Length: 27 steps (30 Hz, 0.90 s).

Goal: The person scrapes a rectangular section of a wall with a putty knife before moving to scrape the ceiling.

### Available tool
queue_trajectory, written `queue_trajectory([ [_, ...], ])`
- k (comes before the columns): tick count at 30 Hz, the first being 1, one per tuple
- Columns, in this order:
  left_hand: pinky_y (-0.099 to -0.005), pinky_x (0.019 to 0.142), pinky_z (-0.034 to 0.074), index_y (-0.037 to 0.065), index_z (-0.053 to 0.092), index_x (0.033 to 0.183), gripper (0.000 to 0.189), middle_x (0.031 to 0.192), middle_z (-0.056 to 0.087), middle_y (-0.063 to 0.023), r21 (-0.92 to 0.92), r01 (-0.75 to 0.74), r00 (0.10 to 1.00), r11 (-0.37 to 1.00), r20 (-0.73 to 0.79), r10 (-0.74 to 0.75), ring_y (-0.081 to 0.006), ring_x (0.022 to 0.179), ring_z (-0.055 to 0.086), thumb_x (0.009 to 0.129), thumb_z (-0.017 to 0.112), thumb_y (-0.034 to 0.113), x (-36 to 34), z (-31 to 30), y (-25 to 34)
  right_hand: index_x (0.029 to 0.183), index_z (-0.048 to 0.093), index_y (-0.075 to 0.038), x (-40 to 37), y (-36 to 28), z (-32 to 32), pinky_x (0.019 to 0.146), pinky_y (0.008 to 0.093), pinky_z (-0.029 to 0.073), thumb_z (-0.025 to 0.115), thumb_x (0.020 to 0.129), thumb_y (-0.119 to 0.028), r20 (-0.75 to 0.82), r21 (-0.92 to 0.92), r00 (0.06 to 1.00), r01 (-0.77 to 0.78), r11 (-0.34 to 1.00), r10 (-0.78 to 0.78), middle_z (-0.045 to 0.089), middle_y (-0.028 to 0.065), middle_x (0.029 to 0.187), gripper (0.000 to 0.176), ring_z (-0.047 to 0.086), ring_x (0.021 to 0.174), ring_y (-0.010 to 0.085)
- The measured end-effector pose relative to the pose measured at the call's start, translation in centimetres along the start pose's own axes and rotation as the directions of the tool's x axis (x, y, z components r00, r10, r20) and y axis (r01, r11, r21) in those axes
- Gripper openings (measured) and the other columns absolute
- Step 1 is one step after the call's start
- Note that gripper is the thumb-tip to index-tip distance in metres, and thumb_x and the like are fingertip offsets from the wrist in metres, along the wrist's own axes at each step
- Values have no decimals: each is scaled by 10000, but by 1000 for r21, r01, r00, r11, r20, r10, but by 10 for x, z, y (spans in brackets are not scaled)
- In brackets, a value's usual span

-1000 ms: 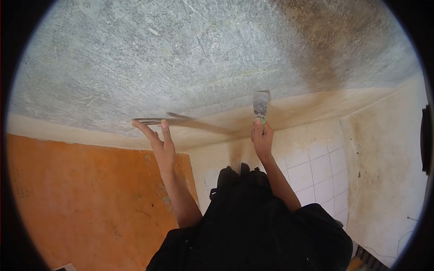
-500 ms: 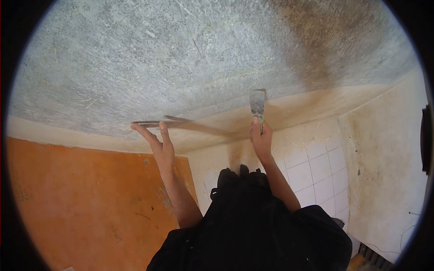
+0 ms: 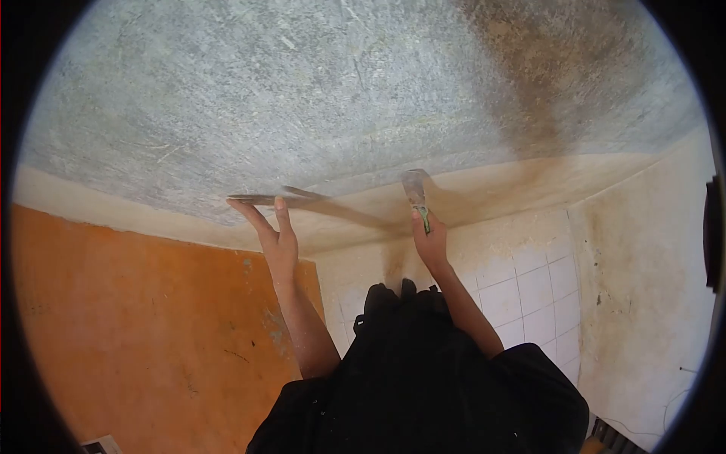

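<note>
- Two-handed, near the mottled grey wall (image 3: 302, 91)
- In left hand (image 3: 281, 253), grasping thin dark flat tool (image 3: 257, 200)
- In right hand (image 3: 431, 242), gripping green-handled metal scraper (image 3: 416, 192)
- Best angled shallow, pressed evenly

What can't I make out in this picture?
All from the head view:
- The flat dark tool's broad face: turned edge-on in the left hand.
- Part of the scraper's green handle: covered by the right hand.
- The dark object at far right: cut off by the picture's round edge.
- Faint marks on the orange wall: too small to read.
</note>
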<state>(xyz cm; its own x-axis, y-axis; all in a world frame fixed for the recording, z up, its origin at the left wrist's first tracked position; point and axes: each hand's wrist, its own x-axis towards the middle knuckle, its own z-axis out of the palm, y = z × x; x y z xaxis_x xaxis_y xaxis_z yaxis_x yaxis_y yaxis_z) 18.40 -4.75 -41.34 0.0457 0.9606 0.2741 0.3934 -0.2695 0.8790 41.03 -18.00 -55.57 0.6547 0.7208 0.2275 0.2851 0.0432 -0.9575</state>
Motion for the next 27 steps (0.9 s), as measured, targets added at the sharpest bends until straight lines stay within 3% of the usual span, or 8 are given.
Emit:
queue_trajectory([
  [5, -438, 1237, 76, 39, -154, 1565, 890, 1647, -79, -247, 55, -3, 1000, 998, -2, 3, -372, 1534, 5, 1050, 493, 367, -1, -2, -3, 895, 615, -1, 11, -37, 8, 496, 337, 396, 633, 978, -241, 77, -35, 996, 48, 998, -45, 500, 125, 578, 255, 467, 493, 168],
  [10, -427, 1236, 85, 39, -152, 1566, 884, 1647, -66, -252, -44, -21, 1000, 999, 17, 22, -374, 1534, 30, 1050, 504, 329, 0, -5, -6, 869, 588, 5, 16, -61, 32, 493, 369, 408, 648, 969, -262, 162, -38, 981, 115, 993, -108, 519, 169, 580, 291, 525, 478, 272],
  [15, -452, 1228, 162, 107, -189, 1568, 811, 1665, -69, -186, -173, -48, 999, 984, 9, 50, -360, 1534, 60, 1078, 437, 264, -3, -18, -1, 837, 574, 5, 3, -49, 47, 493, 395, 412, 662, 963, -286, 213, -121, 974, 106, 987, -79, 516, 193, 586, 330, 532, 497, 347],
  [22, -457, 1222, 187, 126, -166, 1577, 800, 1678, 19, -139, -203, 4, 999, 979, 47, 6, -347, 1530, 131, 1070, 442, 239, -5, -29, -5, 827, 561, 7, 5, -70, 72, 485, 388, 403, 654, 970, -273, 218, -139, 968, 159, 977, -126, 507, 198, 585, 327, 487, 489, 351],
  [24, -459, 1214, 215, 122, -149, 1582, 797, 1677, 37, -144, -204, -10, 999, 979, 35, 18, -342, 1526, 158, 1067, 450, 225, -3, -27, -6, 832, 565, 2, -3, -57, 75, 488, 373, 400, 638, 982, -273, 179, -100, 978, 123, 987, -104, 497, 184, 580, 321, 489, 475, 291],
  [26, -437, 1158, 331, 81, 53, 1604, 706, 1629, 241, -173, -312, -67, 995, 948, -89, 41, -336, 1467, 327, 1057, 483, 203, -9, -22, -15, 849, 574, 1, -4, -50, 79, 495, 364, 401, 617, 993, -268, 190, -69, 977, 112, 991, -97, 507, 165, 586, 308, 507, 489, 255],
  [27, -437, 1158, 331, 81, 53, 1604, 706, 1629, 241, -173, -312, -59, 995, 948, -95, 31, -336, 1467, 327, 1057, 483, 203, -15, -16, -30, 865, 582, 0, -7, -46, 81, 503, 355, 402, 596, 1005, -262, 202, -37, 976, 85, 996, -76, 518, 146, 593, 298, 525, 503, 219],
])
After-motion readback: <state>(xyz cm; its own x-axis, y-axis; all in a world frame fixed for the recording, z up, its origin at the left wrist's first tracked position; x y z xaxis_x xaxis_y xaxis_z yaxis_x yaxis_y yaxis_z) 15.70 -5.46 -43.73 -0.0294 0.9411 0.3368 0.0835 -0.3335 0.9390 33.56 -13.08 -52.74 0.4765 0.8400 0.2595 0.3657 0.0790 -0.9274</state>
